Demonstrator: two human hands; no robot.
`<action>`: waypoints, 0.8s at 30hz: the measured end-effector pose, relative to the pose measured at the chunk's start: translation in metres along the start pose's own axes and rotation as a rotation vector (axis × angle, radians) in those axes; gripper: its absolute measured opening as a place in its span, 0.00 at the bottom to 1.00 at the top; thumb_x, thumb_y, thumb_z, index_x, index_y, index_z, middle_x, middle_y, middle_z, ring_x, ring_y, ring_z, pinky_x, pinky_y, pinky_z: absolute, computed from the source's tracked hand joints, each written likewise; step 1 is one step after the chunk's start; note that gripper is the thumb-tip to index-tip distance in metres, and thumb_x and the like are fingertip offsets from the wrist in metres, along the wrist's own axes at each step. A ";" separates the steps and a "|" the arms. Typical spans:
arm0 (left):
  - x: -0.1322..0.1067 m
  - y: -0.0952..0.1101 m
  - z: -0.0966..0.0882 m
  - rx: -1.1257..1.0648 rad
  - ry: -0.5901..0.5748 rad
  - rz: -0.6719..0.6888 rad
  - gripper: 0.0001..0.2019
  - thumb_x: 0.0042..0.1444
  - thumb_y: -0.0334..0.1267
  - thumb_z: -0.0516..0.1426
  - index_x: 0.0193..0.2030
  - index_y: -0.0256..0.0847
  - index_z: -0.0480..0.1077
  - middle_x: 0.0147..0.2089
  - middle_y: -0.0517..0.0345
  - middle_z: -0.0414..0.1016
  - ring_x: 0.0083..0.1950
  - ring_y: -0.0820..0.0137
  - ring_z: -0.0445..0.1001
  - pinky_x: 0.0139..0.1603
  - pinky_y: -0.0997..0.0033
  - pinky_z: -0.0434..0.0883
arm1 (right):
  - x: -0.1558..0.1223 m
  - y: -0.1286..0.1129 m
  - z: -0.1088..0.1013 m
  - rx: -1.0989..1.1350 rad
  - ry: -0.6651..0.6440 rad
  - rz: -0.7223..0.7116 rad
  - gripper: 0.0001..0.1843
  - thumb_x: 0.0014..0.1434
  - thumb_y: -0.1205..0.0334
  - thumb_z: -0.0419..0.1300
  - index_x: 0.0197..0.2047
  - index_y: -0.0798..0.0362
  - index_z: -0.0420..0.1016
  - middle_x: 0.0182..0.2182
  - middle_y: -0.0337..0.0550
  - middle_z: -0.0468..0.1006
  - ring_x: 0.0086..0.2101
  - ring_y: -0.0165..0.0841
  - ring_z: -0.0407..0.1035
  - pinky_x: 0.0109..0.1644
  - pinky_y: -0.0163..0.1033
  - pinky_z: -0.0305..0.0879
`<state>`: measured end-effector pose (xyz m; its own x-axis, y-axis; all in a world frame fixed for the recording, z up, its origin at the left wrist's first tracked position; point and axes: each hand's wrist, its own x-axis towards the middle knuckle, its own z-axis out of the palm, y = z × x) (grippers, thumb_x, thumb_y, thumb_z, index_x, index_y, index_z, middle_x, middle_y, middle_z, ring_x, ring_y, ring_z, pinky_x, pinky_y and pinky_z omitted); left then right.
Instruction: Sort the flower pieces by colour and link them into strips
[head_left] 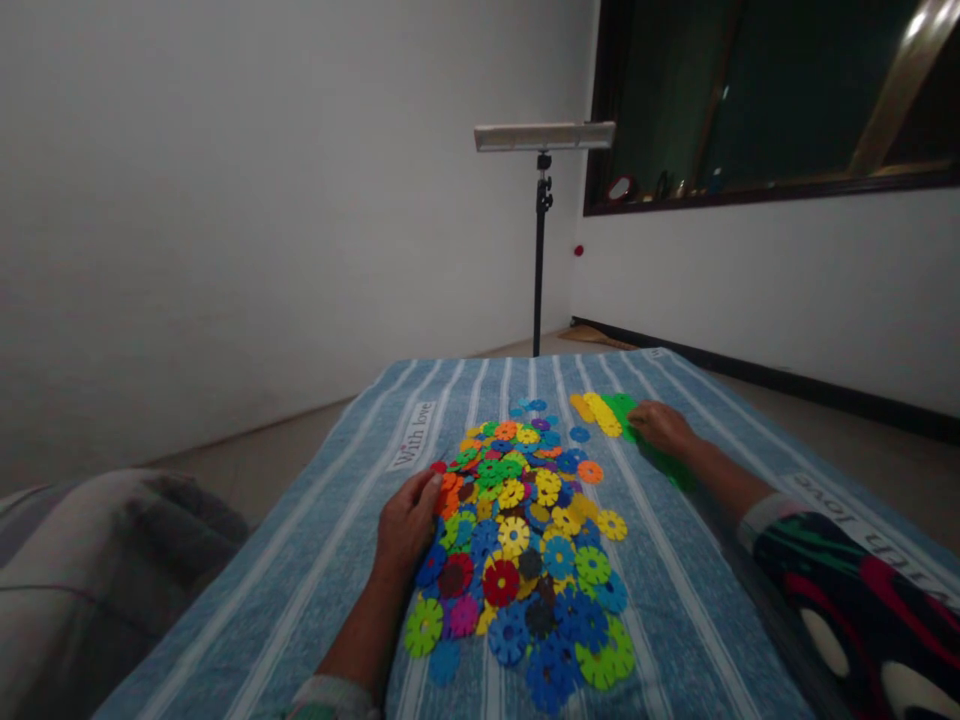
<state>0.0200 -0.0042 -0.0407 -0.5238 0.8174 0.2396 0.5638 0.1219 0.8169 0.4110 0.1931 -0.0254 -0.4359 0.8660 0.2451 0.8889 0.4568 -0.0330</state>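
A loose heap of flower-shaped plastic discs (517,540) in many colours lies on a striped blue cloth. My left hand (409,515) rests at the heap's left edge, fingers bent together beside orange discs (448,493) and a red disc (438,467). Whether a disc is between its fingertips is hidden. Farther off to the right, my right hand (664,427) is closed, its fingertips at a green disc (621,408) at the end of an overlapping row. Yellow discs (602,414) and orange-yellow discs (580,406) make up the rest of that row.
The blue striped cloth (337,560) covers the table. Behind its far edge stands a lamp on a black stand (539,250). Grey fabric (112,580) is bunched at the left. A white wall (300,200) and a dark window (780,90) are beyond.
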 end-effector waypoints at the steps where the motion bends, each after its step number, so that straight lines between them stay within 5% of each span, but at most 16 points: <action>1: -0.001 0.001 0.000 -0.012 -0.005 0.004 0.23 0.54 0.52 0.52 0.47 0.40 0.77 0.48 0.53 0.81 0.51 0.59 0.76 0.54 0.63 0.69 | -0.001 -0.006 -0.001 0.012 0.010 -0.018 0.16 0.61 0.67 0.49 0.29 0.54 0.76 0.34 0.47 0.75 0.36 0.35 0.68 0.36 0.36 0.56; 15: -0.007 -0.002 0.004 -0.091 0.010 0.077 0.23 0.57 0.50 0.49 0.45 0.37 0.77 0.45 0.51 0.81 0.48 0.60 0.76 0.52 0.64 0.68 | -0.003 -0.174 -0.016 0.206 0.037 -0.580 0.12 0.63 0.64 0.55 0.30 0.53 0.76 0.34 0.44 0.75 0.38 0.33 0.66 0.38 0.35 0.56; 24: -0.010 -0.001 0.006 -0.097 0.004 0.100 0.21 0.59 0.49 0.49 0.42 0.38 0.77 0.40 0.52 0.81 0.43 0.62 0.77 0.46 0.65 0.69 | 0.006 -0.238 -0.019 0.123 -0.084 -0.668 0.10 0.58 0.64 0.58 0.41 0.53 0.79 0.40 0.49 0.73 0.44 0.38 0.65 0.45 0.38 0.59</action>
<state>0.0282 -0.0093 -0.0472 -0.4707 0.8203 0.3249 0.5493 -0.0156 0.8355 0.1997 0.0857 0.0021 -0.8993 0.4007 0.1752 0.4050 0.9142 -0.0123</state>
